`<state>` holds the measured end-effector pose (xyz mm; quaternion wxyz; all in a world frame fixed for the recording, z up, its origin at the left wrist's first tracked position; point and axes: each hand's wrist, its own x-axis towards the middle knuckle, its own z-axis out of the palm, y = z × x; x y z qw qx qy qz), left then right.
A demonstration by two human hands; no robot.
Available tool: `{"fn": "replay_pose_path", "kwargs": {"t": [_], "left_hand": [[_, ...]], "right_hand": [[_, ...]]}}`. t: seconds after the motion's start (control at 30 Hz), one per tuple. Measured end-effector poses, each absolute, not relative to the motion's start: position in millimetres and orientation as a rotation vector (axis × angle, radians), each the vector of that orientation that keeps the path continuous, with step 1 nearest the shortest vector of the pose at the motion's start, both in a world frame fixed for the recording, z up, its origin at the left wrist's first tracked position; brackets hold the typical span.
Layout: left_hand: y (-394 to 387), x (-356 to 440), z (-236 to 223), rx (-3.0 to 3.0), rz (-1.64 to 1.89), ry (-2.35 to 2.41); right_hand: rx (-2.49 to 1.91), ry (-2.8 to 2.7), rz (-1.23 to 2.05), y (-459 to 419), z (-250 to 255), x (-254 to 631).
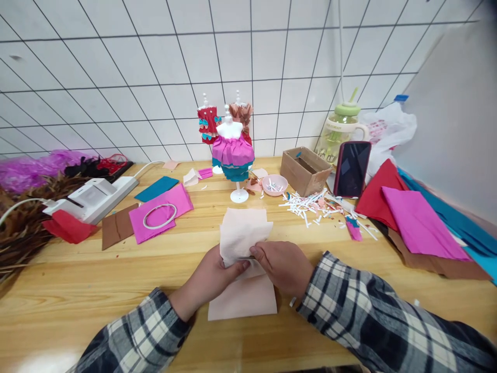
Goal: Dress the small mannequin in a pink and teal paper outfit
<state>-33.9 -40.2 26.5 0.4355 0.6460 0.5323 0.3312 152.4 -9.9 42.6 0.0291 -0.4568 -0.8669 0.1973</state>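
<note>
A pale pink sheet of crepe paper (245, 237) is between my two hands, bent over so its upper part stands up. My left hand (215, 277) pinches its left side, thumb on top. My right hand (285, 264) grips the right side, thumb and fingers pressed together at a crease. A lower flat part of pale pink paper (244, 303) lies on the table under my hands; whether it joins the held sheet I cannot tell. Behind the paper stands a small white dress form (232, 150) in a magenta and teal paper skirt.
Two more decorated forms stand behind. Right of them are a pink bowl (275, 185), a cardboard box (297, 178), scattered white sticks (306, 207), a phone (352, 168) and coloured paper (423, 223). On the left are a white ring (174, 220) on magenta paper and a power strip (116, 194).
</note>
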Motion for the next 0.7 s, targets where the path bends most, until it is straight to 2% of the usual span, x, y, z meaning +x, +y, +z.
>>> {"fn": "replay_pose_path", "kwargs": {"t": [0.7], "left_hand": [[-41.5, -34.2, 26.3, 1.581, 0.854, 1.291]], "right_hand": [[-1.306, -2.644, 0.715, -6.6, 34.7, 150.9]]}}
